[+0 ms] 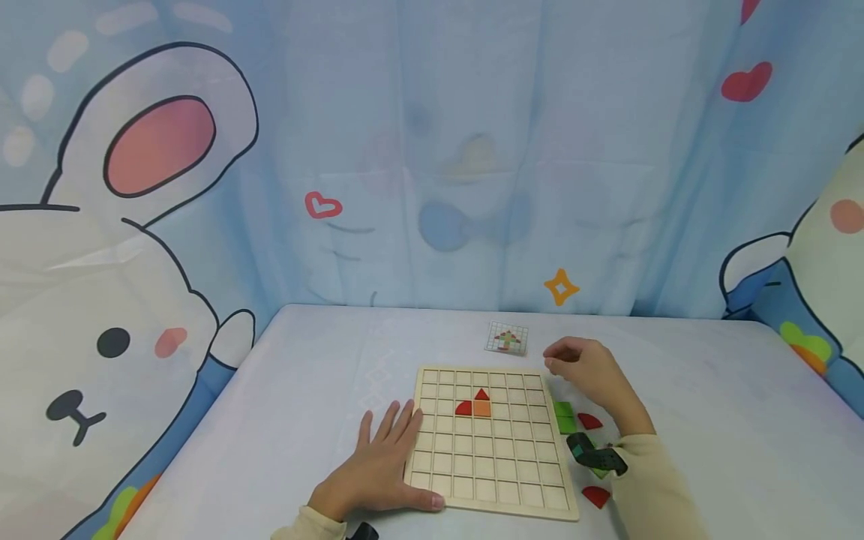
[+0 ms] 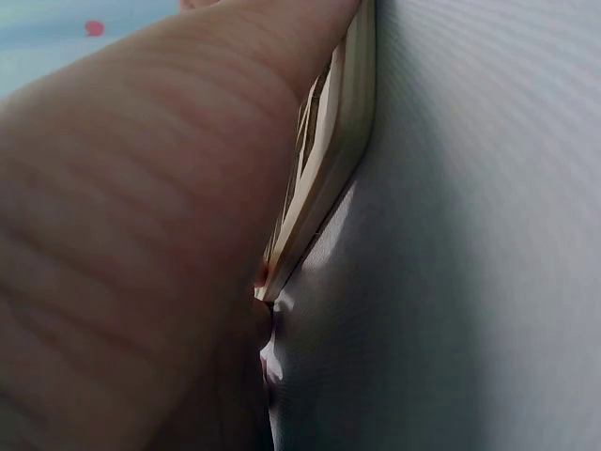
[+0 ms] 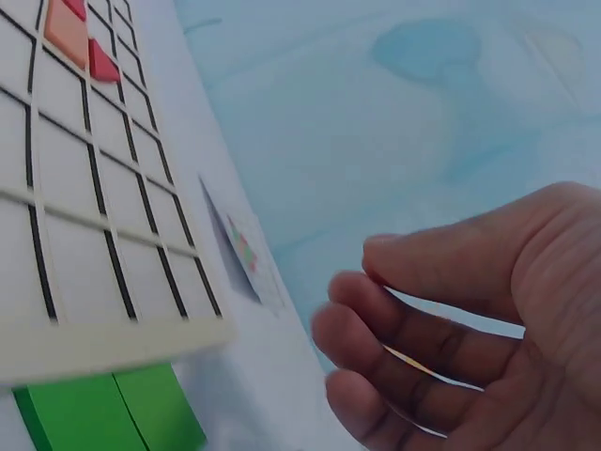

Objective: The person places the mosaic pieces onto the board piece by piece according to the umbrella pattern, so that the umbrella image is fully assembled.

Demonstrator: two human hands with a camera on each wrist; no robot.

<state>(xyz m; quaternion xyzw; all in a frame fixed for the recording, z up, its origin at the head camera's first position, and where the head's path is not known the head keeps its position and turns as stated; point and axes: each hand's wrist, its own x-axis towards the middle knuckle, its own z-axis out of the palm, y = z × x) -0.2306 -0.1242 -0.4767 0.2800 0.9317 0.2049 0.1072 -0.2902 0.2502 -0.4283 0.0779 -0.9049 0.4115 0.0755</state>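
Note:
A wooden grid board (image 1: 486, 469) lies on the white table. In its cells sit an orange square (image 1: 482, 409), a red triangle (image 1: 481, 394) above it and a red rounded piece (image 1: 463, 408) to its left. My left hand (image 1: 381, 466) rests at the board's left edge, fingers straight and spread, thumb along the near corner. Past the far right corner of the board, my right hand (image 1: 594, 375) hovers with loosely bent fingers. Its thumb tip (image 3: 383, 252) is close to the index fingertip, and nothing shows between them. Beyond the board lies a small pattern card (image 1: 507, 339).
Green squares (image 1: 565, 418) lie against the board's right side. Red rounded pieces (image 1: 596, 496) lie farther right, and another green piece (image 1: 599, 473) is partly hidden under the right wrist's camera. A printed blue curtain (image 1: 472, 150) hangs behind the table's far edge.

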